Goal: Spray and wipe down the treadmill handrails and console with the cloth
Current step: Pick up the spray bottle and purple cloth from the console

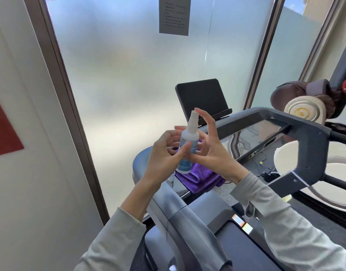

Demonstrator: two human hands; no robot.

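Head view, looking down over the treadmill. I see both hands raised above the console (252, 137), a small spray bottle (188, 142) upright between them. Left hand (164, 153) grips the bottle body, thumb curled across its front label. Right hand (209, 145) touches the bottle's far side low down with thumb and lower fingers; its forefinger is lifted just beside the white nozzle, other fingers spread and fairly straight, so I read it as not gripping. Purple cloth (199, 177) lies folded on the near left corner of the console, below the bottle and apart from both hands. Left handrail (180, 214) runs toward me under the left wrist. Dark tablet holder (201, 96) stands at the far edge, frosted window (129, 65) behind.
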